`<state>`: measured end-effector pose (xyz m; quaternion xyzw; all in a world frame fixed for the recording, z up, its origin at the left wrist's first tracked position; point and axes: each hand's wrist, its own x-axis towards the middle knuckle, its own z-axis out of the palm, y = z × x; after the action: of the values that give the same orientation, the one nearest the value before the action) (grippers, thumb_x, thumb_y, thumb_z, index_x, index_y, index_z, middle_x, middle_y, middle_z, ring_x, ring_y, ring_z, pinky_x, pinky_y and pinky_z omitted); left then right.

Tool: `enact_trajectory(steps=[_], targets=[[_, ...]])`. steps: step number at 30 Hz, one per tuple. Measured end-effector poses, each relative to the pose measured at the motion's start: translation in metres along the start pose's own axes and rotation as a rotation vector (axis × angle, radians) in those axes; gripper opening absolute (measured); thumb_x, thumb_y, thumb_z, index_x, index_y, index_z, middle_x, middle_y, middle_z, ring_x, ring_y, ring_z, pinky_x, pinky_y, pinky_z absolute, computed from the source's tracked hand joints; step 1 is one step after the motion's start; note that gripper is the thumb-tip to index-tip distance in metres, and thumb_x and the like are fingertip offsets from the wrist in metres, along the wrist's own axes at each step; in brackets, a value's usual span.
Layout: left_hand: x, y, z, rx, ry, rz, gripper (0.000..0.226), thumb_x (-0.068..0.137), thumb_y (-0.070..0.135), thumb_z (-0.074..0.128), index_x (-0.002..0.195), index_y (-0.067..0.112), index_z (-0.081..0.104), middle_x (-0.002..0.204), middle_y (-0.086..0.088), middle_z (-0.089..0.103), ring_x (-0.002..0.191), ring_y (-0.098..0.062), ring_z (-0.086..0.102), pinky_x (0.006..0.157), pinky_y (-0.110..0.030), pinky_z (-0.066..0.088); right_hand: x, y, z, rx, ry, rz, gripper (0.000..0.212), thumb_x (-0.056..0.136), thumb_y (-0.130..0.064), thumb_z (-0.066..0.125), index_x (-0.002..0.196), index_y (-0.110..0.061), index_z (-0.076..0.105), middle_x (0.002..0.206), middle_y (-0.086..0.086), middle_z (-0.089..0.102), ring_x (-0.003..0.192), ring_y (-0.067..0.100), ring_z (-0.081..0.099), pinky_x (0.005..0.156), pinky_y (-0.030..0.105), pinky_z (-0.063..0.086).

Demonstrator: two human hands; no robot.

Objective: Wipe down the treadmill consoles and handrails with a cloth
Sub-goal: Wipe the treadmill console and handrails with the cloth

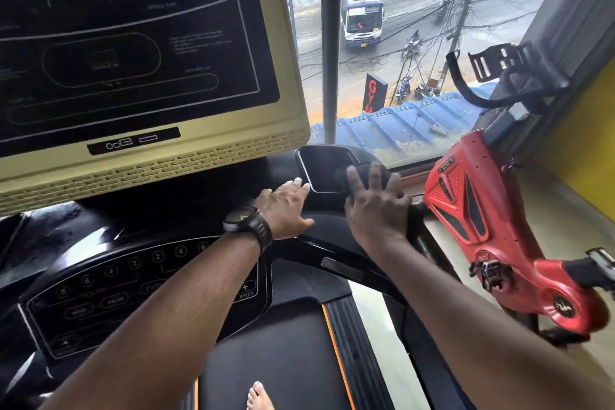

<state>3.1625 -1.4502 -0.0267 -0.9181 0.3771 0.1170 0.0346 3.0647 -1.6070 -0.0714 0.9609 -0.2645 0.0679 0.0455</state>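
I stand on a treadmill with a tall cream-framed console screen (133,43) and a black button panel (100,293) below it. My left hand (286,206), with a watch on its wrist, lies flat on the black console top, its fingertips at the edge of a glossy side tray (326,170). My right hand (376,210) has its fingers spread and presses on the tray's right corner. A dark grey piece that looks like a cloth (379,173) shows under those fingers, mostly hidden. The right handrail (349,263) curves back below my right forearm.
A red exercise bike (466,210) stands close on the right, its black handlebar (472,93) by the window. A large window (399,43) faces the street ahead. The treadmill belt (283,343) and my bare foot (259,398) are below.
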Motion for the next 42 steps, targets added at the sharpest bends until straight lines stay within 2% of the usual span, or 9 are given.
enact_trajectory(steps=[5,11,17,20,23,28,34,39,42], targets=[[0.006,0.007,0.015,0.026,0.021,0.008,0.091,0.095,0.057,0.051,0.161,0.014,0.005,0.168,-0.006,0.002,0.155,-0.017,0.003,0.124,-0.045,0.017,0.027,0.007,0.000,0.051,-0.078,-0.206,0.059,0.102,-0.059,0.035,0.158,-0.044,0.022,0.169,0.006,0.017,0.150,0.045,0.020,0.104,0.064,0.039],[0.008,0.009,0.021,0.058,0.069,0.015,0.090,0.094,0.057,0.047,0.160,0.014,0.003,0.168,-0.006,-0.002,0.155,-0.016,0.002,0.122,-0.047,0.021,0.027,0.008,-0.009,0.139,-0.097,0.194,0.063,0.103,-0.051,0.038,0.160,-0.035,0.016,0.166,0.017,0.018,0.143,0.053,0.029,0.098,0.063,0.044],[0.011,0.009,0.022,0.088,0.059,0.034,0.093,0.093,0.057,0.047,0.160,0.013,0.000,0.168,-0.006,-0.006,0.155,-0.016,-0.002,0.123,-0.048,0.015,0.043,0.004,-0.006,0.103,-0.123,-0.119,0.060,0.102,-0.054,0.035,0.158,-0.038,0.022,0.169,0.008,0.012,0.148,0.047,0.020,0.105,0.061,0.037],[0.012,0.008,0.023,0.079,0.068,0.042,0.093,0.093,0.057,0.046,0.160,0.013,0.001,0.168,-0.006,-0.005,0.155,-0.016,-0.001,0.123,-0.047,0.016,0.073,0.022,-0.012,0.301,-0.215,0.048,0.059,0.103,-0.053,0.036,0.158,-0.038,0.020,0.167,0.009,0.017,0.144,0.046,0.028,0.105,0.062,0.039],[0.013,0.008,0.024,0.071,0.084,0.050,0.092,0.092,0.056,0.047,0.160,0.012,0.003,0.168,-0.007,-0.003,0.155,-0.016,0.001,0.123,-0.045,0.017,0.066,0.008,-0.009,0.237,-0.191,0.249,0.061,0.103,-0.050,0.037,0.159,-0.031,0.020,0.163,0.020,0.022,0.138,0.052,0.034,0.103,0.062,0.042],[0.013,0.008,0.023,0.064,0.073,0.056,0.092,0.093,0.055,0.048,0.160,0.012,0.002,0.168,-0.006,-0.005,0.155,-0.015,-0.001,0.124,-0.044,0.016,0.077,0.006,-0.002,0.152,-0.119,-0.117,0.058,0.100,-0.051,0.039,0.156,-0.038,0.030,0.165,0.010,0.024,0.142,0.044,0.031,0.104,0.059,0.040],[0.014,0.007,0.025,0.062,0.085,0.062,0.092,0.092,0.054,0.047,0.160,0.013,0.002,0.168,-0.007,-0.004,0.155,-0.016,0.000,0.124,-0.045,0.018,0.085,0.001,-0.004,0.223,-0.206,0.246,0.061,0.100,-0.051,0.038,0.156,-0.032,0.026,0.161,0.022,0.027,0.133,0.051,0.041,0.101,0.064,0.042],[0.014,0.007,0.025,0.065,0.100,0.071,0.090,0.092,0.054,0.047,0.160,0.013,0.005,0.168,-0.006,-0.002,0.155,-0.015,0.002,0.123,-0.043,0.019,0.082,0.004,-0.004,0.174,-0.152,-0.069,0.056,0.100,-0.048,0.039,0.154,-0.036,0.032,0.164,0.014,0.025,0.139,0.047,0.036,0.103,0.058,0.040],[0.013,0.008,0.025,0.084,0.127,0.103,0.086,0.093,0.053,0.045,0.160,0.013,0.009,0.168,-0.006,0.002,0.155,-0.016,0.007,0.123,-0.042,0.019,0.111,0.023,-0.011,0.351,-0.311,0.029,0.058,0.101,-0.049,0.038,0.157,-0.037,0.026,0.162,0.013,0.028,0.138,0.044,0.039,0.107,0.058,0.038]])
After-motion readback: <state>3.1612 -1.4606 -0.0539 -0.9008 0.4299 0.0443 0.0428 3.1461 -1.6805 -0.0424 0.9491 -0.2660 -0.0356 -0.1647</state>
